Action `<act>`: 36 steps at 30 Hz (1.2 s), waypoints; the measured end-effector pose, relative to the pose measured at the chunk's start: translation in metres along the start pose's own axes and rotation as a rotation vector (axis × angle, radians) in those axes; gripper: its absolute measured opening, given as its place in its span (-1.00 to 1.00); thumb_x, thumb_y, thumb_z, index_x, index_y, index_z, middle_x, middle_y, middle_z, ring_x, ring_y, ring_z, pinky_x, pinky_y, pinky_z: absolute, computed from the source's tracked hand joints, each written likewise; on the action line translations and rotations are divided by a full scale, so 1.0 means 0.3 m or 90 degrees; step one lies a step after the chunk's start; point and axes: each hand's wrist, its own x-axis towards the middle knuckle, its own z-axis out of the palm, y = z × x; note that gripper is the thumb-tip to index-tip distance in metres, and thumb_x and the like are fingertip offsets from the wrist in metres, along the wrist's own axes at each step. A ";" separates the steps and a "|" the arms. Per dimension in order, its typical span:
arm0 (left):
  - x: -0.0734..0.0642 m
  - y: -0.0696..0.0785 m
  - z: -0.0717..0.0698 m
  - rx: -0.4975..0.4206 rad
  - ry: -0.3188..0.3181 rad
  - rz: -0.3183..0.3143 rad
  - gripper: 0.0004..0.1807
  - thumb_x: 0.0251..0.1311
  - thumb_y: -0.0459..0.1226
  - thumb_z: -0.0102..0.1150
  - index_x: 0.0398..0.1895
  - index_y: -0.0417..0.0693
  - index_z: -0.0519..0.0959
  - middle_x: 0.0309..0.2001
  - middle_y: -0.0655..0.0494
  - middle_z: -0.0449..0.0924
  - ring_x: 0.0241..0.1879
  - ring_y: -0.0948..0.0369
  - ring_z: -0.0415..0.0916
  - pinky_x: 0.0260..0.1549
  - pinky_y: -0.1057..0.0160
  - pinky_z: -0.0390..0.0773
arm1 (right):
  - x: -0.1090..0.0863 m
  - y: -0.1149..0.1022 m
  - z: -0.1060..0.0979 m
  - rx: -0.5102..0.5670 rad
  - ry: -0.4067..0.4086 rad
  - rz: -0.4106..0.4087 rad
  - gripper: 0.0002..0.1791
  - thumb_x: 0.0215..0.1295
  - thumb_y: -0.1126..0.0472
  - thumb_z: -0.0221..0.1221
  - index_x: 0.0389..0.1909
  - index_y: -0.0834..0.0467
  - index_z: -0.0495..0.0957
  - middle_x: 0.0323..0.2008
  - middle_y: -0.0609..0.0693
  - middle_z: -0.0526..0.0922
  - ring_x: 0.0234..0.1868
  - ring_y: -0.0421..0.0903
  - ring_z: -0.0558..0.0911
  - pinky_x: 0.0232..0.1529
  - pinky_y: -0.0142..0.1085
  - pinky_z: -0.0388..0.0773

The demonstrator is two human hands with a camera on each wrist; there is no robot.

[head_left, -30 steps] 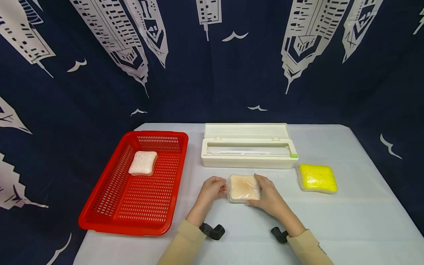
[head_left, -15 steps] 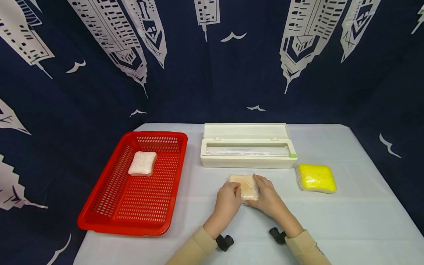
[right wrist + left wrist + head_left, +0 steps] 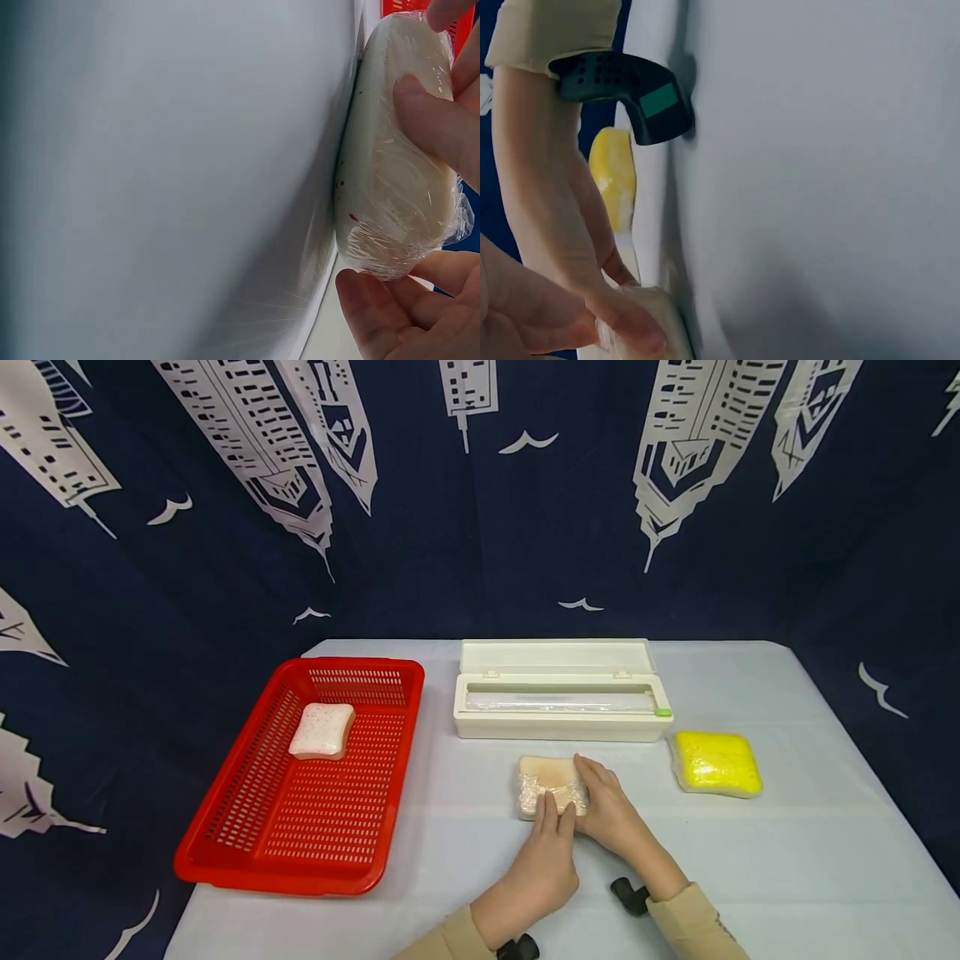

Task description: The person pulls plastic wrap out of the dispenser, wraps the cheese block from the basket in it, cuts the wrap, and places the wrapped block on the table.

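A cream block shaped like a slice of bread (image 3: pixel 538 772), wrapped in clear cling film, lies flat on the white table. My right hand (image 3: pixel 618 814) holds it by the right side, thumb at the front corner and fingers at the back. From the front, my left hand (image 3: pixel 542 864) reaches in with straight fingers on the block's near part. In the right wrist view, the left thumb (image 3: pixel 427 112) presses the film-covered front side of the block (image 3: pixel 375 172). Film bunches at the end by the right fingers, and small red specks show along its lower part.
Behind the hands stands an open white film-dispenser box (image 3: pixel 562 728) holding a clear roll. A yellow film-wrapped block (image 3: pixel 717 764) lies to the right. At left, a red basket (image 3: pixel 386 852) holds a pinkish speckled block (image 3: pixel 322 731). A dark patterned cloth (image 3: pixel 480 543) hangs behind.
My left hand has moved from the block's left side across its top to the front, where its fingers now lie straight. The right hand has kept its hold and the block stays in place.
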 end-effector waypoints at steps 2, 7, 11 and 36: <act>-0.004 -0.011 -0.011 -0.038 0.059 0.007 -0.47 0.22 -0.50 0.05 0.30 -0.46 0.32 0.33 -0.51 0.25 0.32 -0.24 0.33 -0.02 0.12 0.62 | -0.002 -0.001 0.000 -0.001 -0.001 0.000 0.10 -0.12 0.18 0.54 0.41 0.46 0.15 0.37 0.40 0.28 0.35 0.37 0.30 0.26 0.18 0.38; 0.009 -0.051 -0.026 -0.030 0.240 -0.010 -0.62 0.25 -0.46 0.10 0.12 -0.48 0.47 0.17 -0.34 0.48 0.20 -0.11 0.47 0.08 0.07 0.58 | -0.001 -0.007 0.000 -0.005 0.004 -0.006 0.15 -0.18 0.12 0.57 0.39 0.48 0.16 0.35 0.41 0.29 0.34 0.37 0.31 0.25 0.15 0.40; 0.036 -0.079 -0.021 -0.012 0.209 -0.033 -0.52 0.27 -0.41 0.11 0.19 -0.59 0.38 0.29 -0.45 0.34 0.38 -0.26 0.21 0.27 -0.20 0.35 | 0.000 -0.008 -0.001 -0.007 -0.003 -0.002 0.18 -0.19 0.09 0.57 0.40 0.47 0.15 0.36 0.41 0.28 0.36 0.36 0.29 0.27 0.16 0.38; 0.169 -0.276 -0.108 -0.409 0.143 -0.313 -0.51 0.29 -0.14 0.20 0.14 -0.34 0.50 -0.04 -0.17 0.64 -0.16 0.05 0.64 -0.18 0.14 0.63 | 0.037 0.026 -0.100 0.154 -0.056 0.207 -0.26 0.33 -0.13 0.19 0.27 0.38 0.41 0.02 0.25 0.63 0.00 0.07 0.61 -0.02 -0.13 0.58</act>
